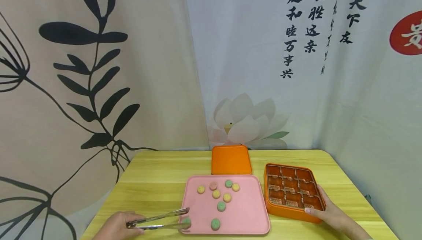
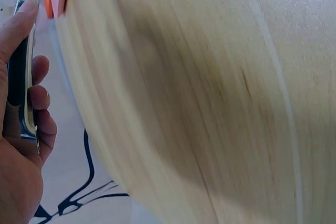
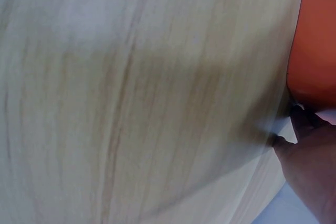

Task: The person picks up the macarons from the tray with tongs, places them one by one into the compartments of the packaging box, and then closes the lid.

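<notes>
My left hand [image 1: 118,226] grips a pair of metal tongs [image 1: 165,215] that reach over the left edge of a pink tray [image 1: 248,210]. Their arms are spread apart, and a small round green cake [image 1: 186,221] lies at the tips, partly covered by the lower arm. Dark inlays on the tongs' handle [image 2: 19,61] show in the left wrist view. On the right, an orange box [image 1: 287,212] with several compartments is held at its near right corner by my right hand [image 1: 334,214], thumb on the front rim and fingers along the side. No cakes show in its compartments.
More small cakes are scattered on the tray: green [image 1: 215,224], yellow [image 1: 227,197] and pink [image 1: 213,185]. An orange lid [image 1: 231,160] lies flat behind the tray. The wood-patterned table [image 1: 155,185] ends at a printed curtain [image 1: 158,67].
</notes>
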Demonstrator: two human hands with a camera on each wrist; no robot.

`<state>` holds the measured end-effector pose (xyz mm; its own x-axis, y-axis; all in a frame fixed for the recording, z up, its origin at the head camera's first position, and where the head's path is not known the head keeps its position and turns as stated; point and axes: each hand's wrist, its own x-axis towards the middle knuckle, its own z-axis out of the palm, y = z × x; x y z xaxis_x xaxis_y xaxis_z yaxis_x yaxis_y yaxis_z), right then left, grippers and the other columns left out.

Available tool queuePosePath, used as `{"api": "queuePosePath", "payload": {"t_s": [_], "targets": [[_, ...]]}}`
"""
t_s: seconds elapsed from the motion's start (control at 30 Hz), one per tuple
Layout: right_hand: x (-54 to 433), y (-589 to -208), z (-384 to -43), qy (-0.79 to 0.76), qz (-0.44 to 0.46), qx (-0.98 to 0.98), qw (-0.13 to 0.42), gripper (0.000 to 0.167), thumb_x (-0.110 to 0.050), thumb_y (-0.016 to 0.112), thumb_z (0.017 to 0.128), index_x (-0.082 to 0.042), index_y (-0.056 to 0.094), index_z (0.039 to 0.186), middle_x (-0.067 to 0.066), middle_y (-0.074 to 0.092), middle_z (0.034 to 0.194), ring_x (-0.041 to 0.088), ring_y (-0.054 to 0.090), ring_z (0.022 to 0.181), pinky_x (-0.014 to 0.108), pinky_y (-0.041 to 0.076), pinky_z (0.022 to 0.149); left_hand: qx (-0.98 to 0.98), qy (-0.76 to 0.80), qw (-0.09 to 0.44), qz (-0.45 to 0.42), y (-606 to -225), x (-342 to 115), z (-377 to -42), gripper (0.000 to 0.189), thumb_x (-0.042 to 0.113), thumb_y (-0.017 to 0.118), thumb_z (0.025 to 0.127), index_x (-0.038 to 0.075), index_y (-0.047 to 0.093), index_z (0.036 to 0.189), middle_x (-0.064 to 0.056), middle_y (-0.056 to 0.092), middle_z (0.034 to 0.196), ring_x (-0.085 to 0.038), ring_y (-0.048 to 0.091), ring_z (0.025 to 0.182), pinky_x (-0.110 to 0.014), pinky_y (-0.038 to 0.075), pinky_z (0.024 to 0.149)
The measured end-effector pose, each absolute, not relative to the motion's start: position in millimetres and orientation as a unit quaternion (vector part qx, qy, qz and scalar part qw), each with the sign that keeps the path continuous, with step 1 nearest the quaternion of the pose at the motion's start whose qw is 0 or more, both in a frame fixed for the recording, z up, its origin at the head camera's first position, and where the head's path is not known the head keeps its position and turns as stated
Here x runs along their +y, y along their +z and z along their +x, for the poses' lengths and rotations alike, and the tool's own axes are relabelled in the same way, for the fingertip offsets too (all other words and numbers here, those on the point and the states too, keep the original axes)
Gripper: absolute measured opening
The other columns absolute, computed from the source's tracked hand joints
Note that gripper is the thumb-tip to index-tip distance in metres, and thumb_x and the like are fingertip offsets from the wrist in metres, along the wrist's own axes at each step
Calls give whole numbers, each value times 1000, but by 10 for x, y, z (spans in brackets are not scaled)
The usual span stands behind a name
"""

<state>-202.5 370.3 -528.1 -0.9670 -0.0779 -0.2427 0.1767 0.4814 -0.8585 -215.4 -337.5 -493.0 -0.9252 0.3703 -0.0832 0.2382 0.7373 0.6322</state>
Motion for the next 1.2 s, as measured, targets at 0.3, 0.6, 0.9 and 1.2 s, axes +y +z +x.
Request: {"api": "queuePosePath", "payload": {"t_s": [0.3,0.6,0.9,1.2], "targets": [[3714,-5276,-2029,-503,20,856,119,111,-31,66,95,-2,-24,151,45,4,150,54,43,126,51,46,95,913,345,106,189,-4930,-3354,-2120,39,36,82,79,7,77,104,8,68,86,-1,55,67,-25,47,57],[3713,-5299,-2033,-517,23,847,123,110,-28,66,96,-4,-26,151,43,3,151,55,38,130,48,47,96,919,310,91,228,-4943,-3208,-2147,22,35,81,80,16,79,92,13,69,82,0,60,69,-25,49,58],[3710,-5303,-2012,-534,22,836,123,109,-26,66,96,-4,-26,151,45,3,150,54,41,128,47,48,95,918,307,89,235,-4990,-3116,-2179,23,36,80,82,17,79,94,14,69,83,-2,63,73,-27,49,60],[3716,-5299,-2025,-520,24,845,124,109,-29,65,96,-4,-26,151,44,2,150,56,37,130,50,46,97,918,321,54,227,-5054,-3068,-2212,24,38,78,83,17,79,95,15,69,82,1,56,69,-26,47,58]]}}
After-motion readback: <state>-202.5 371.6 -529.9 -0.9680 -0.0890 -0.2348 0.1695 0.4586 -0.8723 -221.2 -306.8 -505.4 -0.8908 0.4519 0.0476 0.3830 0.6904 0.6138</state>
